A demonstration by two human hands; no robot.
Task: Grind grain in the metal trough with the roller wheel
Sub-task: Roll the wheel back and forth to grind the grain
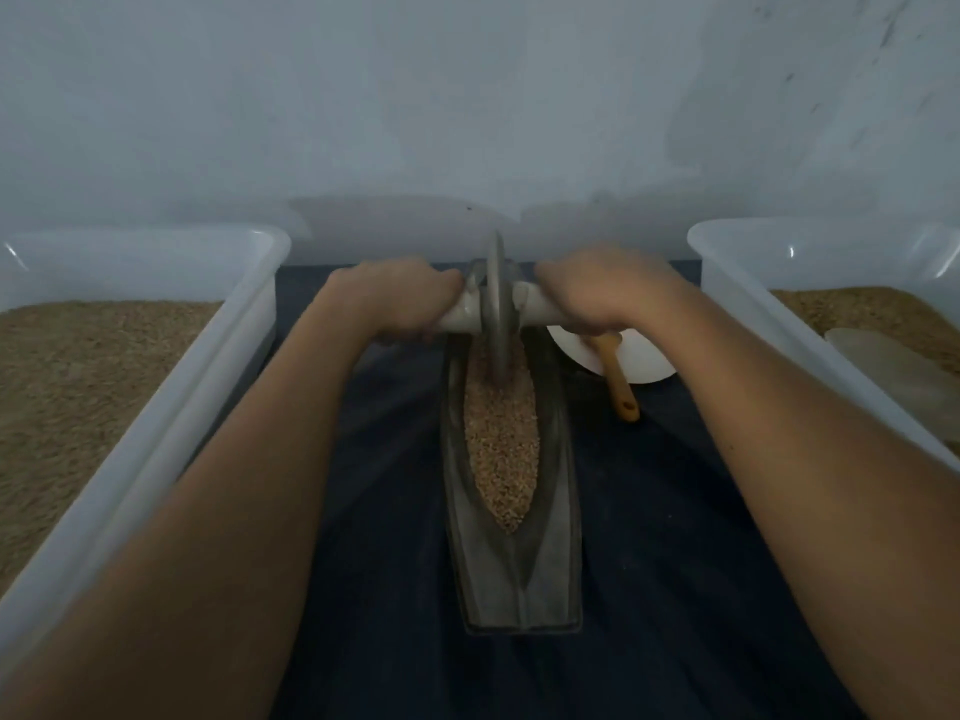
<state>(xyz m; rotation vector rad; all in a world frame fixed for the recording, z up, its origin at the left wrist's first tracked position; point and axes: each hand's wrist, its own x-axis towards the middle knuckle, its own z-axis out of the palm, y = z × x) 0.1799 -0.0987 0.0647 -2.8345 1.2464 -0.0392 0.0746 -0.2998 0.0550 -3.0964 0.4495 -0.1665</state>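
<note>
Step in hand: rolling the roller wheel (497, 304) along the metal trough (511, 511) over the grain (501, 439); judged to be at the far end of a stroke.
Left grip: left hand (400, 296) wrapped round the left end of the pale axle handle (540, 306), knuckles up, just beside the wheel.
Right grip: right hand (608, 293) wrapped round the right end of the same handle, level with the left.
Wheel position: upright on its edge, seated in the groove at the trough's far end, rim down in the grain.
Advice on the stroke: keep both hands level so the wheel stays vertical; press down evenly; draw it back along the groove's full length, since the near grain looks mostly whole. A tilt would likely ride the wheel up the wall and spill grain.
Trough: long, narrow, boat-shaped, lying lengthwise from the near edge towards the far wall on the dark cloth (675, 537) that covers the counter. Grain fills the far and middle parts; the near end is bare metal.
Left tub (244, 324): translucent plastic, along the left edge, holding a deep bed of brown grain.
Right tub (727, 283): same kind, along the right edge, holding grain and a flat pale object I cannot identify.
White bowl (644, 361): just right of the trough's far end, partly hidden by the right hand; contents not visible.
Wooden scoop handle (618, 381): resting across the bowl's rim, its end on the cloth.
</note>
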